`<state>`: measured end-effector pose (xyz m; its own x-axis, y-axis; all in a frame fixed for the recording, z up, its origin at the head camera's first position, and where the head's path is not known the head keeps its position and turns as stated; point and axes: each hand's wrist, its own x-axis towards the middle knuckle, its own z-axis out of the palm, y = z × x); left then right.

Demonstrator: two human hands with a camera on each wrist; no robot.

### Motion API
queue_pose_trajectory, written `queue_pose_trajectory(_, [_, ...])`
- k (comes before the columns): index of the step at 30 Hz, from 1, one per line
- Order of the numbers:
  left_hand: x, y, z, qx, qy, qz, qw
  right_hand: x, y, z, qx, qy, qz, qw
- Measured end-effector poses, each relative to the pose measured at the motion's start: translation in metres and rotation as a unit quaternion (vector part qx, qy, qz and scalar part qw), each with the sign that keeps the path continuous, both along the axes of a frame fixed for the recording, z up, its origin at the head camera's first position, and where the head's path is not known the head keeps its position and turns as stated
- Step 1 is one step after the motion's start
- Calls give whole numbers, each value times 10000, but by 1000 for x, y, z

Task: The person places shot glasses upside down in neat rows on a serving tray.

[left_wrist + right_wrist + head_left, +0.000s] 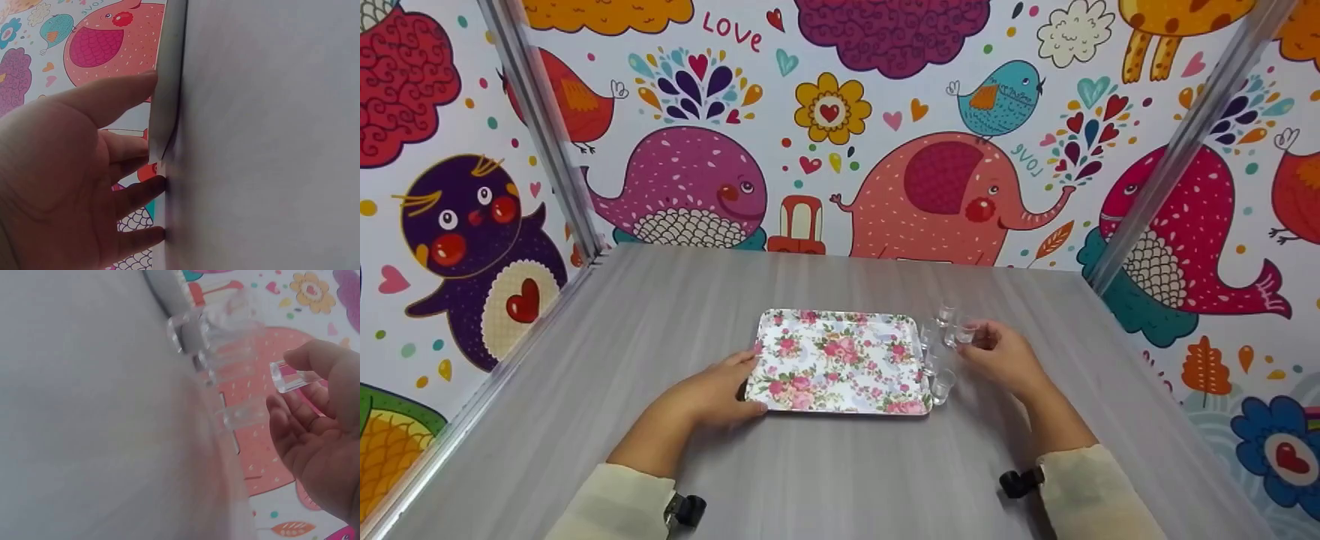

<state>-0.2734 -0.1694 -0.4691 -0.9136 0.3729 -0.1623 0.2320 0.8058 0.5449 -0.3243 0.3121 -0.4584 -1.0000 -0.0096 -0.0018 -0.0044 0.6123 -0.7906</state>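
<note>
A tray [840, 364] with a pink rose pattern lies on the table. My left hand [720, 391] holds its left end, thumb at the near corner and fingers along the left side. In the left wrist view, the thumb and index finger meet the tray's rim [169, 84], while the lower fingers rest on the tabletop. My right hand [1003, 356] pinches a small clear shot glass [287, 378] between thumb and fingers, raised off the table. Several more clear shot glasses [943, 385] stand along the tray's right edge, close to the right hand.
The grey wood-grain table [840, 472] extends around the tray. Behind it and at both sides rise walls [825, 187] printed with cartoon animals. Metal posts [547, 135] stand at the back corners.
</note>
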Motion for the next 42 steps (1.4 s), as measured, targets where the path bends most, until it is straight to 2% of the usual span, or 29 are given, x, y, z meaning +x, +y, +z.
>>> queue_pose_trajectory(4, [2,-2,0,4,-19,68,10000,-2,-13,7,-221,152,68,9996])
queue_pose_trajectory(12, [5,-3,2,23,-42,120,9999,-6,-52,20,-646,190,346,9971])
queue_pose_trajectory(18, [6,-3,4,-90,-3,182,9998,-6,-89,30,-806,623,748,9920])
queue_pose_trajectory(21, [6,-2,4,-86,18,186,9998,-7,-109,33,-959,661,983,9883])
queue_pose_trajectory(30, [5,0,3,-101,-12,202,9997,-10,-173,31,-1557,497,1705,9717])
queue_pose_trajectory(42, [2,3,2,-139,-10,217,9997,-12,-220,22,-2266,125,1826,9566])
